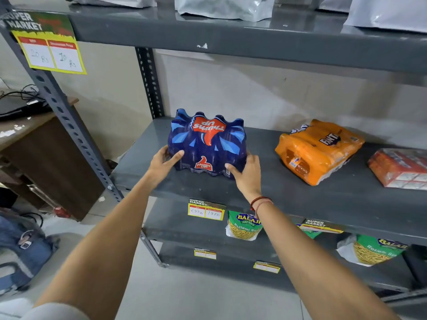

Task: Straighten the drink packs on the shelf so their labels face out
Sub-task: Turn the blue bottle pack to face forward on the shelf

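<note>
My left hand (pixel 164 160) and right hand (pixel 246 172) clasp the blue Thums Up pack (pixel 208 144) from either side on the grey middle shelf (pixel 254 192), near its left end. My left thumb lies along the pack's front and the fingers wrap round its left side, out of sight; my right thumb presses the lower front corner while those fingers curl behind the right edge, also hidden. The big red logo on top of the pack reads upside down to me; a smaller one on the near face reads upright.

Three drink packs lie on this shelf. The orange Fanta pack (pixel 318 151) sits well apart to the right, skewed, its lettering partly wrinkled. The red pack (pixel 399 167) beyond it is cut off by the frame edge, and its label is too blurred to read.

Silver pouches (pixel 224 6) on the upper shelf are cropped at the top, so no full count. Below, two Balaji snack bags (pixel 245 225) show, one partly behind my right wrist with its red thread band (pixel 260 202). A yellow price card (pixel 49 50) hangs on the left upright.
</note>
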A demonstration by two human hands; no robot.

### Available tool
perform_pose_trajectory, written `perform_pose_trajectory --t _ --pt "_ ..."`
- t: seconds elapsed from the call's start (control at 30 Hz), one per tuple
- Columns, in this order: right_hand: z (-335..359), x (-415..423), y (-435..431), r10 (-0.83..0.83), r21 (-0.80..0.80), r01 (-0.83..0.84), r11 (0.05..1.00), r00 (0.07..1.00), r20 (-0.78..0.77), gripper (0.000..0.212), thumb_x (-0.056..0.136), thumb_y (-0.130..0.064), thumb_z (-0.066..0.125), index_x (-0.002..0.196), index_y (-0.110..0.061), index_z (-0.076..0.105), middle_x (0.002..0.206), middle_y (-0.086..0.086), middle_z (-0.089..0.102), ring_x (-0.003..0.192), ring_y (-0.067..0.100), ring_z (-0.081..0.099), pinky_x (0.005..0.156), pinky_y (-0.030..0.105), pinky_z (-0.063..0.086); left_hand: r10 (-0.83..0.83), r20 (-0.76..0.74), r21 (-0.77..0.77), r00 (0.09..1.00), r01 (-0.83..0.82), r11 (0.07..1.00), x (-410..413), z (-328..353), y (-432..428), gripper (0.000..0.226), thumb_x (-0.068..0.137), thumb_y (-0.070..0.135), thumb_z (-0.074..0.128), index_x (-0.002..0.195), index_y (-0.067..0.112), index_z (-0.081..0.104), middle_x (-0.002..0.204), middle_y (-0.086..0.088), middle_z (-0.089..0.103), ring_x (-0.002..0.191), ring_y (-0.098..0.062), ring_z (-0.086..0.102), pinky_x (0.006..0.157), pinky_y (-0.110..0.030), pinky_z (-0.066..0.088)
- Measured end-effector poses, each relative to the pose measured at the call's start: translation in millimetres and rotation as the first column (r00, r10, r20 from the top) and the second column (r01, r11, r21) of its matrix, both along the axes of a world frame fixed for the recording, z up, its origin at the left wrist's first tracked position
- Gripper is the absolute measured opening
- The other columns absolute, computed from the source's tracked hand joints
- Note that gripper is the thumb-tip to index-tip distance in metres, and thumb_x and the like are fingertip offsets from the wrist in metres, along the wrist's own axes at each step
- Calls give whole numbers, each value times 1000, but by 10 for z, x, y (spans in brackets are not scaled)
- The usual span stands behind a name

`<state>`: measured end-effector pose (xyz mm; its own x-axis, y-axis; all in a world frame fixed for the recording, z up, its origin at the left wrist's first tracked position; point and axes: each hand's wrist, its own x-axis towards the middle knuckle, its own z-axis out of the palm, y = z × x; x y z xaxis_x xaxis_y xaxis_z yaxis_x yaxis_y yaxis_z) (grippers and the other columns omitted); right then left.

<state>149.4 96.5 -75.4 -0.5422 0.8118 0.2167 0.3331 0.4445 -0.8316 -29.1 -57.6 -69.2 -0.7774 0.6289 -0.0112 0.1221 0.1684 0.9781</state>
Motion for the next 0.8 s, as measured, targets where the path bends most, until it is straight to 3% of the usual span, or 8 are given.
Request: perform_pose_trajectory --t 0.23,0.37,0.47,0.6,0.8 --pt "-58 104 -347 8 52 -6 999 999 -46 56 76 -36 74 117 -5 53 110 14 53 105 29 55 90 41 52 62 -16 -11 998 -62 998 131 -29 -255 55 90 38 55 136 13 38 127 5 51 113 -12 52 96 -26 44" --pt "-47 171 -441 24 66 -20 998 998 -56 53 77 -32 74 116 -4 54 109 15 55 104 28 55 88 37 50 116 -31 -26 993 -117 993 213 -88 -434 67 84 51 58 137 16 38 134 1 53 118 -17 54 104 -39 44" --pt "-45 219 -487 41 80 -37 996 998 -53 53 77 -34 73 117 -5 53 110 14 54 105 26 55 86 33 49 129 -41 -24 991 -130 991 274 -103 -514 72 79 59 58 136 17 40 134 1 54 117 -16 55 103 -41 45" --pt "-72 248 -556 49 67 -44 997 996 -72 55 77 -36 73 118 -6 53 111 13 55 106 24 55 85 28 48 134 -68 -35 989 -137 990 316 -79 -527 59 89 44 53 137 15 38 138 -3 51 115 -16 53 99 -34 45" --pt "-101 275 -534 52 68 -48 997 996 -71 57 78 -40 71 119 -8 51 111 11 54 107 23 54 85 31 51 156 -36 -32 987 -157 987 357 -69 -472 59 92 39 50 141 13 31 144 -4 44 114 -12 48 97 -32 44"
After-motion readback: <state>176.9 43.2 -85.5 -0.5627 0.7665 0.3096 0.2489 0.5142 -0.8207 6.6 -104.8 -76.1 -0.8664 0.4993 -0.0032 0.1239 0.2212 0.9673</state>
